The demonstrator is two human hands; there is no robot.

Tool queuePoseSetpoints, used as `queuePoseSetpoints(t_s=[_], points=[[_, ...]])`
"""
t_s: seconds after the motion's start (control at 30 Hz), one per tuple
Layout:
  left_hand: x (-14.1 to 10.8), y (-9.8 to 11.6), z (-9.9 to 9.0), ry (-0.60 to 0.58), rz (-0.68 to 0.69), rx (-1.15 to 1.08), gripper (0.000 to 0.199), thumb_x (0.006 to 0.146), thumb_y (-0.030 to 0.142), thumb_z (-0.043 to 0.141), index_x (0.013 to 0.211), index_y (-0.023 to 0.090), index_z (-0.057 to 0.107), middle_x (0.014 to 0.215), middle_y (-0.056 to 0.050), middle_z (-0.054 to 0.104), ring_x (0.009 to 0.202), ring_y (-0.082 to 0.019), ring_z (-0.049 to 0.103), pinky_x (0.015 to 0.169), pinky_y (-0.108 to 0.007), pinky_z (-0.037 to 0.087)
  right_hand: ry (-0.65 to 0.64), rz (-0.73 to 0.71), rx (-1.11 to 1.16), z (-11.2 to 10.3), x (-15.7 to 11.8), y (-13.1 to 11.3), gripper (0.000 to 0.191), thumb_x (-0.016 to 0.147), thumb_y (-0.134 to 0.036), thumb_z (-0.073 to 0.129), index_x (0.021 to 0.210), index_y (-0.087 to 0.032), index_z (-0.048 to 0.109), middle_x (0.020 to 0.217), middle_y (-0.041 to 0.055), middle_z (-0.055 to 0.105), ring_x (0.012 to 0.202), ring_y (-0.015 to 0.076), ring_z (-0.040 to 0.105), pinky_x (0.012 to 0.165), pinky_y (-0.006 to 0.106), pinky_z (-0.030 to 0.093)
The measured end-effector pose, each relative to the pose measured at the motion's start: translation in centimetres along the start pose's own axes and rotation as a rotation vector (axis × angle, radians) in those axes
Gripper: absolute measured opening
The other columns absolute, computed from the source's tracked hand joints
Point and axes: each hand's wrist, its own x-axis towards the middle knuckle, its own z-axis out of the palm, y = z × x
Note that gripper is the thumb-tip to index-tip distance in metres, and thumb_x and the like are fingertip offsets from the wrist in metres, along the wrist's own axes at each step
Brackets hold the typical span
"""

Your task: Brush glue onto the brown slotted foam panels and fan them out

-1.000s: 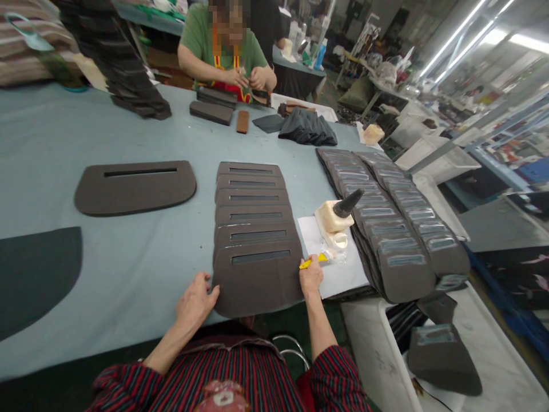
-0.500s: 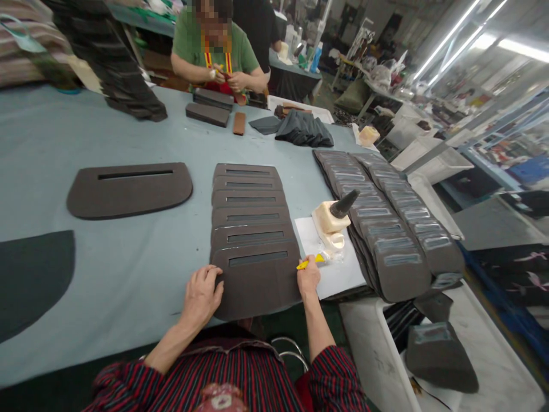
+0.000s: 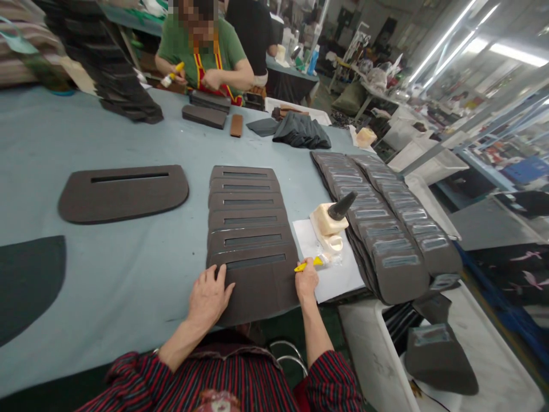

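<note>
Dark brown, flat, round-cornered panel with one long slot [image 3: 261,293], lower centre of frame, front piece in an overlapping column of like panels [image 3: 249,213]. Left hand [image 3: 210,294] rests on its left side, fingers loosely spread, thumb apart, nothing visible held; fingertips reach the slot's left end. Right hand [image 3: 307,278] pinches a small yellow-handled brush [image 3: 316,262] at the panel's right edge. Bristle end blurs into a clear glossy patch [image 3: 337,259]; can't tell if it's loaded.

Step in hand, my read: steadying the front panel, brush at the ready. Next move would call for left palm keeping the panel flat, fingers off the slot, bristles lifted over the edge without dragging.

Right of centre: white paper sheet [image 3: 341,283] under a cream, blocky plastic container [image 3: 329,219] with a black cone [image 3: 342,207] on it. Right of frame: two columns of similar dark panels [image 3: 398,281], shiny bands around slots, probably coated. Left of frame: single dark brown slotted panel [image 3: 124,197], crosswise on a pale blue-green table surface [image 3: 128,274]. Top centre: co-worker in green top [image 3: 234,48], yellow-handled brush in one hand.
</note>
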Motion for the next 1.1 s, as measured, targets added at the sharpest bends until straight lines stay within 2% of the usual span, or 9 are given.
queuePoseSetpoints(t_s=[0.13, 0.23, 0.33, 0.5, 0.67, 0.83, 0.97, 1.1], points=[[0.2, 0.2, -0.2, 0.004, 0.014, 0.010, 0.054, 0.090, 0.041, 0.039, 0.134, 0.012, 0.048, 0.129, -0.021, 0.050, 0.115, -0.033, 0.047, 0.096, -0.044, 0.041, 0.017, -0.032, -0.033, 0.1, 0.1, 0.0, 0.013, 0.092, -0.030, 0.049, 0.096, -0.020, 0.054, 0.076, 0.0015, 0.058, 0.064, 0.0153, 0.049, 0.059, 0.026, 0.024], [0.5, 0.2, -0.1, 0.002, 0.004, -0.014, 0.054, 0.089, 0.041, 0.042, 0.133, 0.012, 0.049, 0.128, -0.021, 0.050, 0.113, -0.033, 0.047, 0.094, -0.045, 0.041, 0.127, -0.102, -0.140, 0.2, 0.2, -0.3, 0.011, 0.090, -0.028, 0.051, 0.095, -0.019, 0.055, 0.081, 0.0065, 0.057, 0.077, 0.0200, 0.052, 0.064, 0.027, 0.029], [0.6, 0.3, -0.2, 0.009, -0.033, -0.044, 0.052, 0.087, 0.039, 0.046, 0.133, 0.014, 0.050, 0.128, -0.020, 0.050, 0.114, -0.032, 0.046, 0.096, -0.046, 0.041, 0.256, -0.233, -0.239, 0.5, 0.0, -0.9, 0.014, 0.089, -0.029, 0.051, 0.094, -0.017, 0.056, 0.084, 0.0120, 0.056, 0.089, 0.0267, 0.050, 0.071, 0.031, 0.033], [0.3, 0.5, -0.4, 0.044, -0.086, -0.094, 0.057, 0.080, 0.039, 0.055, 0.133, 0.019, 0.049, 0.128, -0.017, 0.050, 0.115, -0.032, 0.046, 0.099, -0.047, 0.041, 0.353, -0.540, -0.129, 3.2, 0.1, -0.6, 0.026, 0.092, -0.041, 0.043, 0.087, -0.018, 0.056, 0.074, 0.0090, 0.054, 0.076, 0.0260, 0.049, 0.073, 0.034, 0.036], [0.3, 0.3, 0.3, 0.059, -0.118, -0.115, 0.066, 0.076, 0.042, 0.059, 0.136, 0.019, 0.044, 0.134, -0.018, 0.046, 0.119, -0.034, 0.043, 0.102, -0.050, 0.040, 0.482, -0.666, 0.040, 6.3, 1.2, 0.6, 0.027, 0.091, -0.045, 0.045, 0.089, -0.020, 0.055, 0.076, 0.0078, 0.061, 0.066, 0.0240, 0.050, 0.074, 0.037, 0.037], [0.0, 0.1, 0.8, 0.064, -0.132, -0.127, 0.069, 0.076, 0.045, 0.058, 0.138, 0.018, 0.042, 0.138, -0.019, 0.043, 0.124, -0.035, 0.041, 0.105, -0.052, 0.037, 0.521, -0.718, 0.090, 6.5, 1.7, 1.1, 0.025, 0.090, -0.045, 0.048, 0.087, -0.021, 0.053, 0.079, 0.0080, 0.064, 0.066, 0.0242, 0.054, 0.073, 0.037, 0.038], [0.1, 0.1, 0.7, 0.063, -0.113, -0.130, 0.069, 0.076, 0.044, 0.058, 0.138, 0.018, 0.042, 0.138, -0.018, 0.044, 0.124, -0.035, 0.041, 0.106, -0.050, 0.036, 0.523, -0.700, 0.070, 6.3, 1.4, 0.7, 0.028, 0.092, -0.046, 0.046, 0.088, -0.019, 0.055, 0.078, 0.0077, 0.064, 0.064, 0.0229, 0.054, 0.072, 0.036, 0.038], [-0.2, -0.1, 0.2, 0.084, -0.114, -0.149, 0.062, 0.079, 0.041, 0.056, 0.135, 0.017, 0.044, 0.136, -0.017, 0.047, 0.122, -0.034, 0.043, 0.105, -0.049, 0.036, 0.422, -0.597, 0.056, 4.4, 0.3, -0.4, 0.041, 0.095, -0.051, 0.038, 0.093, -0.015, 0.058, 0.079, 0.0099, 0.063, 0.069, 0.0229, 0.054, 0.072, 0.035, 0.038]])
